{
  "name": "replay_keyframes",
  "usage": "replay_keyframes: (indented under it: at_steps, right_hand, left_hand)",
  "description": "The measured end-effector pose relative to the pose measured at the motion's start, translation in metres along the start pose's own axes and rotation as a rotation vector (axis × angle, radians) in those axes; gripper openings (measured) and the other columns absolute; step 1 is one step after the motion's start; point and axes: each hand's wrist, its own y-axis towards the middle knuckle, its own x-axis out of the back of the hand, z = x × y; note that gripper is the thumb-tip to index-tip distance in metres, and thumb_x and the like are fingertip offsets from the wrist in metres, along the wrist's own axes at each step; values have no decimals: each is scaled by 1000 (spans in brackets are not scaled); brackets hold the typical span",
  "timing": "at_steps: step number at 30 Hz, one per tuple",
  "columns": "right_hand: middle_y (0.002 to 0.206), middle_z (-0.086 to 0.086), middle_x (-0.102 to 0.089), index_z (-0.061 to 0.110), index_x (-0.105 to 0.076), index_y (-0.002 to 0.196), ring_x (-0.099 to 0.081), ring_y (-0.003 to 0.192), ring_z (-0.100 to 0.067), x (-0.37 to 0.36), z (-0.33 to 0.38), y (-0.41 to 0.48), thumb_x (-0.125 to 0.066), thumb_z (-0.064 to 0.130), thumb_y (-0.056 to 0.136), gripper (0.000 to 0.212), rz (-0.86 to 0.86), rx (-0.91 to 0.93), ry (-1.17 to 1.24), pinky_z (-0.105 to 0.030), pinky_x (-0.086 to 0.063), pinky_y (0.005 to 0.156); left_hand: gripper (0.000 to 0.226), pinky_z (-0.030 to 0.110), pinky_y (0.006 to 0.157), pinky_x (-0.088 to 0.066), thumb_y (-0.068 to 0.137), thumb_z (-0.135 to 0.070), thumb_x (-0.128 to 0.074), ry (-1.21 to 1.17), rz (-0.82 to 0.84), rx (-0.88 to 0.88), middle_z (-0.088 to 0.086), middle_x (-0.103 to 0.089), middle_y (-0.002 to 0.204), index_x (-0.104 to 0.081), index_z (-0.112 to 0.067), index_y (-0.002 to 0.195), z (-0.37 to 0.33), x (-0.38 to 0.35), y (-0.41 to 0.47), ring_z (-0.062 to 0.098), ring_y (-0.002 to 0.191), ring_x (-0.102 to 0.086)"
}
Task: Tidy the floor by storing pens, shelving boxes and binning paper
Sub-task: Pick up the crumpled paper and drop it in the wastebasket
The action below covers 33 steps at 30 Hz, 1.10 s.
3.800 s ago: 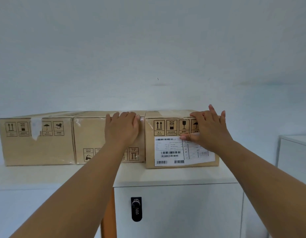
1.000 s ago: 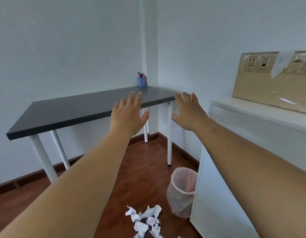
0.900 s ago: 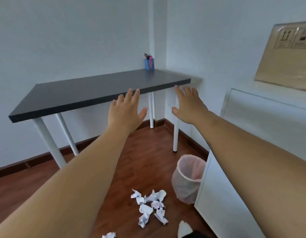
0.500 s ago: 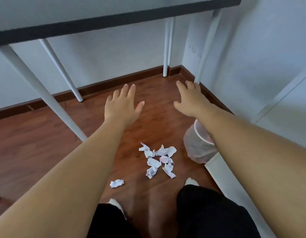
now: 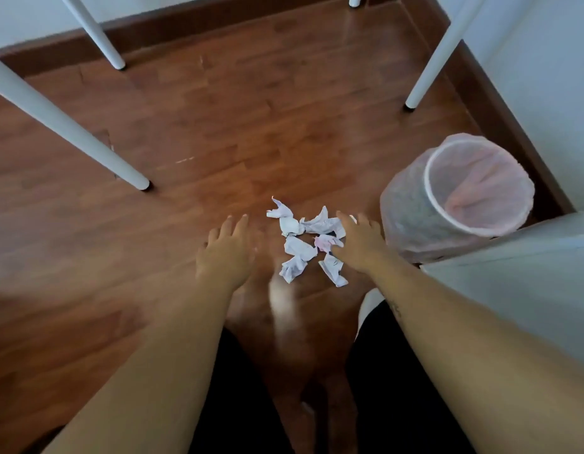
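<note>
Several crumpled white paper balls (image 5: 303,244) lie in a cluster on the wooden floor (image 5: 218,126). My left hand (image 5: 226,250) hovers just left of the cluster with fingers spread, holding nothing. My right hand (image 5: 359,244) is over the cluster's right edge, fingers straight, palm down; whether it touches the paper I cannot tell. A small waste bin (image 5: 457,201) lined with a pinkish bag stands right of the paper, its mouth open toward me. The boxes and pens are out of view.
White table legs stand at the left (image 5: 68,129), back left (image 5: 97,31) and back right (image 5: 438,57). A white cabinet (image 5: 520,276) fills the right side beside the bin. My dark-trousered legs (image 5: 392,371) are at the bottom. A brown skirting board runs along the walls.
The view has swung from the boxes on the cabinet, past the table, down to the floor. Both hands have lowered toward the paper cluster, and the bin now appears closer.
</note>
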Motion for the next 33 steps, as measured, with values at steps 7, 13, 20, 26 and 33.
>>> replay_keyframes:
  at_steps: [7,13,20,26,33]
  right_hand:
    - [149,-8,-33,24,-38,143,-42,130,-29,-89,-30,32,-61,24,91,57,90,-67,39,-38,-42,100]
    - [141,-10,-38,19,-46,134,-50,120,-29,-150,-54,62,-64,17,88,49,115,-93,-2,-38,-46,92]
    - [139,-12,-38,15,-43,134,-56,113,-30,-190,-66,77,-63,10,89,49,156,-72,-113,-39,-50,88]
    - [111,-13,-58,8,-51,121,-59,96,-31,-170,-64,69,-54,13,88,34,13,-25,84,-32,-38,67]
    - [135,-8,-46,17,-64,113,-42,120,-27,-129,-73,100,-57,23,92,23,-218,203,-111,-35,-40,92]
  left_hand:
    - [61,49,106,-36,96,-26,-50,94,198,148,2,-25,157,-23,-28,150,25,-88,24,31,139,-30]
    - [65,51,104,-39,90,-17,-57,116,271,267,6,-21,156,-27,-28,147,72,-155,43,37,139,-23]
    - [37,49,90,-41,89,-5,-57,16,192,264,26,-42,125,-50,-5,125,101,-188,60,53,104,-50]
    - [39,44,82,-45,77,-35,-59,-216,103,35,18,-60,103,-63,-9,106,62,-177,59,39,91,-57]
    - [28,30,86,-40,75,-37,-67,-437,160,-163,9,-53,118,-61,-22,98,-28,-179,67,23,108,-46]
